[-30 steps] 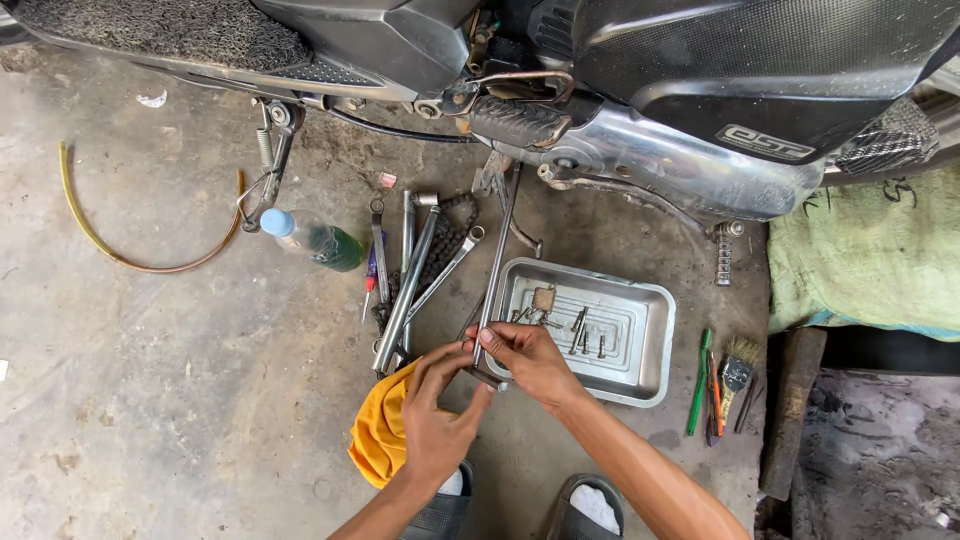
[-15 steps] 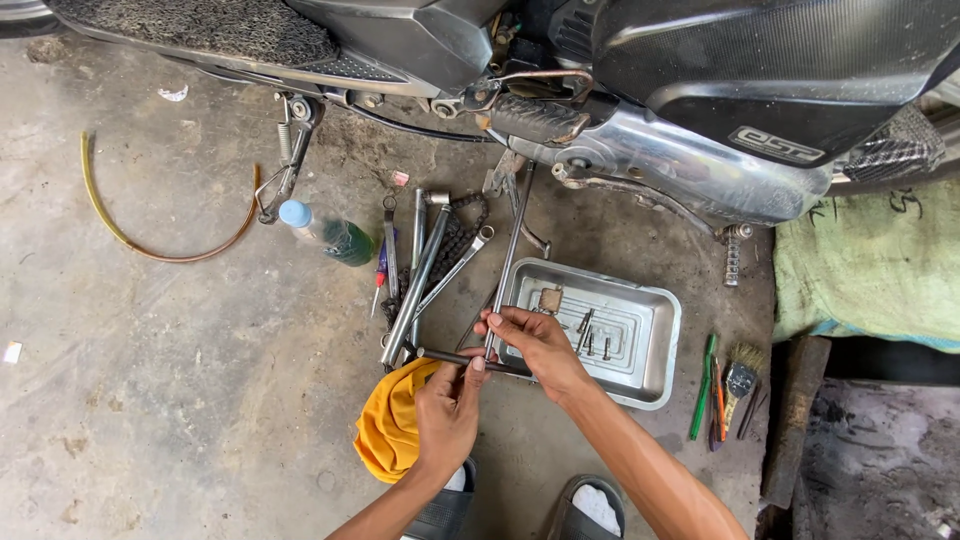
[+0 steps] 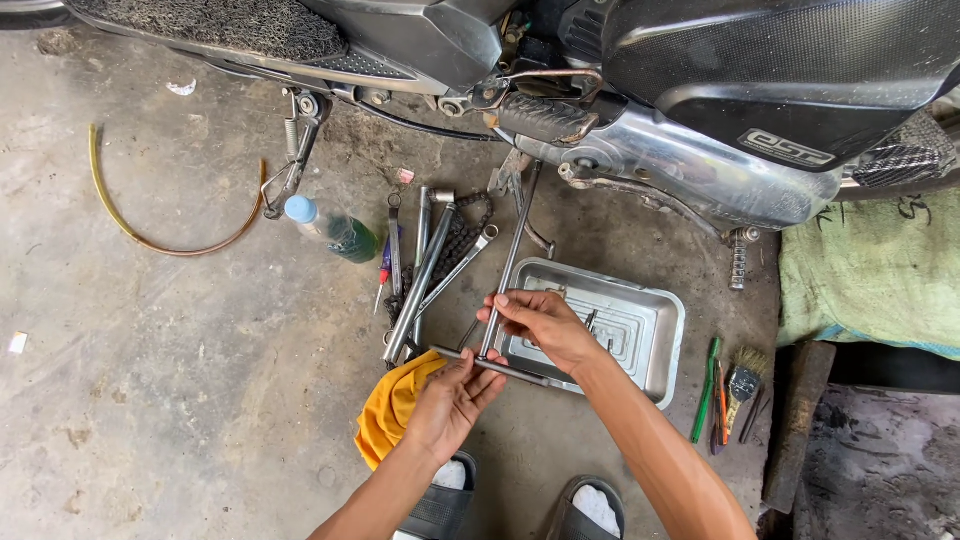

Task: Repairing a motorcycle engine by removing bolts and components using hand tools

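Observation:
A long steel T-handle wrench (image 3: 510, 255) runs from my hands up to the underside of the motorcycle (image 3: 700, 150). My right hand (image 3: 540, 325) pinches its shaft just above the cross handle, over the near edge of a metal tray (image 3: 660, 340). The fingers of my left hand (image 3: 450, 400) hold the left part of the cross handle. A yellow cloth (image 3: 390, 410) lies under that hand.
Wrenches and a chain (image 3: 440, 250) lie on the concrete beside a green bottle (image 3: 335, 232). Screwdrivers and a brush (image 3: 730, 385) sit to the right of the tray. A hose (image 3: 150, 235) curls at the left, a green sack (image 3: 870, 280) lies at the right, and my sandals (image 3: 590, 505) are below.
My right hand has slid a little up the wrench shaft toward the tray. My left hand stays on the cross handle. The view has shifted slightly.

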